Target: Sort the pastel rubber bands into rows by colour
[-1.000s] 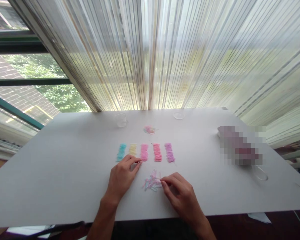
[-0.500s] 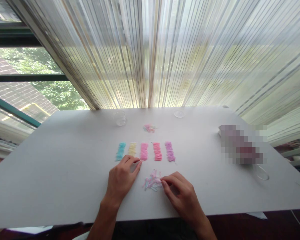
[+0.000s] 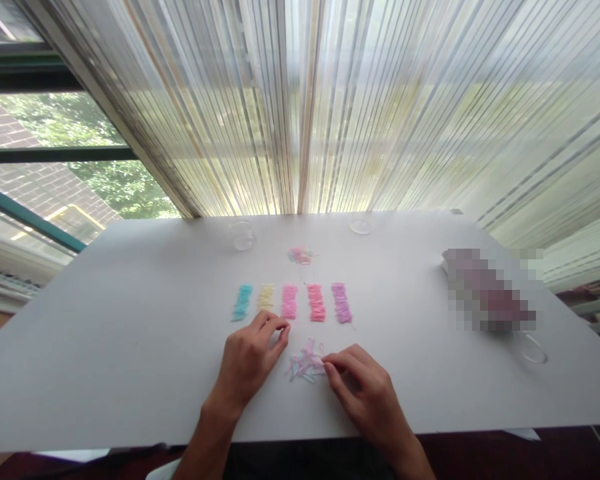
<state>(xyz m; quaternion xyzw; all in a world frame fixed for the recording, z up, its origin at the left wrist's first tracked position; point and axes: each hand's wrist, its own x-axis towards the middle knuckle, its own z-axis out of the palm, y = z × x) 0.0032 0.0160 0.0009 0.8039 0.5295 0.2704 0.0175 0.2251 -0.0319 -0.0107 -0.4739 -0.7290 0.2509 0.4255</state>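
Left hand [image 3: 250, 357] and right hand [image 3: 363, 390] at work among small pastel pieces

Beyond the right hand, out to its right, a long object [image 3: 487, 290] is blurred into coarse blocks, so what it is cannot be told. The clear loop [image 3: 534, 347] at its near end is faint too. Both forearms run out of view at the bottom edge. The left hand's fingers cover the near end of the yellow column [image 3: 267, 295], and the individual pieces are too small to make out well; they look like little loops or clips.

The left hand has thumb and forefinger brought together, the tips just below the pink column [image 3: 289, 302]; whether a piece sits between them is hidden. The right hand's thumb and forefinger are close together at the right side of a loose mixed pile [image 3: 306, 363], perhaps touching a pale piece, though the view is too coarse to say whether they grip it.

That pile lies between the two hands. Ahead of the left hand is the blue column [image 3: 242, 303]; ahead of the right, the coral column [image 3: 316, 303] and purple column [image 3: 342, 303]. Farther ahead, between the hands, lies a smaller mixed pile [image 3: 301, 255], with a clear cup [image 3: 243, 238] to its left and a clear shallow dish [image 3: 361, 227] to its right, all on the white table [image 3: 120, 347].
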